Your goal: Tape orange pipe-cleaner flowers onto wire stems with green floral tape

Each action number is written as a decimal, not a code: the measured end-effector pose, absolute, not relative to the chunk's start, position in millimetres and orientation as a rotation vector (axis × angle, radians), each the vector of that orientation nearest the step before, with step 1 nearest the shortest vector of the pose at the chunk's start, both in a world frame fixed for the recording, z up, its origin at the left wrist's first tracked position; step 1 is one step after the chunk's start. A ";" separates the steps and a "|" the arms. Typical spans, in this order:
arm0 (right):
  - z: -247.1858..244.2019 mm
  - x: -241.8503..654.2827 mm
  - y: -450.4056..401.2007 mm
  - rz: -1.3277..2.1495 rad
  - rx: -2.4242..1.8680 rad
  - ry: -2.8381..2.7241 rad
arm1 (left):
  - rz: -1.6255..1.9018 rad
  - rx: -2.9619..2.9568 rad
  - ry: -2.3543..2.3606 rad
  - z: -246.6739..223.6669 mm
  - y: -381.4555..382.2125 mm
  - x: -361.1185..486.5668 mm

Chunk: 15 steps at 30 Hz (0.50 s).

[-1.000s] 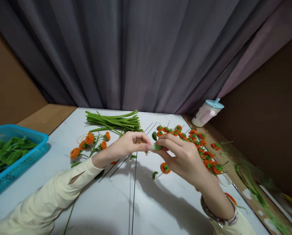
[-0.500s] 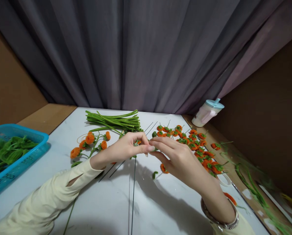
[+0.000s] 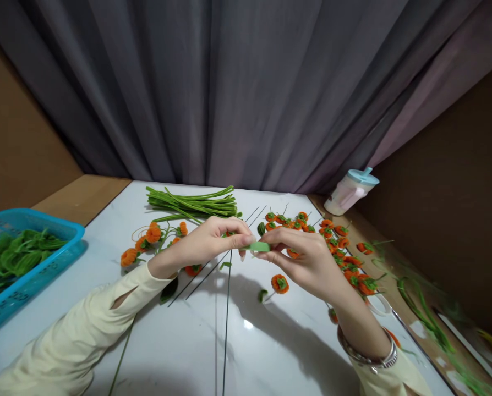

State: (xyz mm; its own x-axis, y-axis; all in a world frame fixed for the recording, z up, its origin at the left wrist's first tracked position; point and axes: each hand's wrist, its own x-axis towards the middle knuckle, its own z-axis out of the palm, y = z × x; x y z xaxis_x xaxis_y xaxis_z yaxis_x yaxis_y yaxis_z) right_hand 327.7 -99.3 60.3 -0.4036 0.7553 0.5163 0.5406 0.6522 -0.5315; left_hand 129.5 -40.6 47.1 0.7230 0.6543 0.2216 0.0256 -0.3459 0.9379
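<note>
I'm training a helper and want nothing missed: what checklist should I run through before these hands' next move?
1. Left hand at the green strip: ok.
2. Right hand at the strip's other end: ok.
3. Firm grip on the strip: cannot tell.
4. Leaves inside the blue basket: ok.
5. Orange flowers in one group: not ok, scattered.
6. Lid on cup: ok.

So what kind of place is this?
Probably a small craft workspace, perhaps at home: a white tabletop with a bundle of green stems, fuzzy orange flower heads scattered about, and a blue basket of green leaf pieces.
</note>
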 end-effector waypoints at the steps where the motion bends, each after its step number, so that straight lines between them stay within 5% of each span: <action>1: 59.8 327.6 -98.6 0.376 -1.002 -2.098 | 0.729 1.836 0.534 46.7 -41.0 129.4; 15: 57.1 328.6 -95.5 0.540 -1.071 -2.035 | 0.804 1.959 0.579 49.6 -43.4 129.2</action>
State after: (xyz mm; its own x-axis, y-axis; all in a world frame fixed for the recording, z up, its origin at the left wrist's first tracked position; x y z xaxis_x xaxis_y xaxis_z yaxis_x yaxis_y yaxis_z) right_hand 328.6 -95.5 57.1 -0.3596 0.8292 0.4280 0.5077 0.5587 -0.6558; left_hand 129.2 -43.4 49.6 0.6770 0.6703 0.3040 0.0762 -0.4746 0.8769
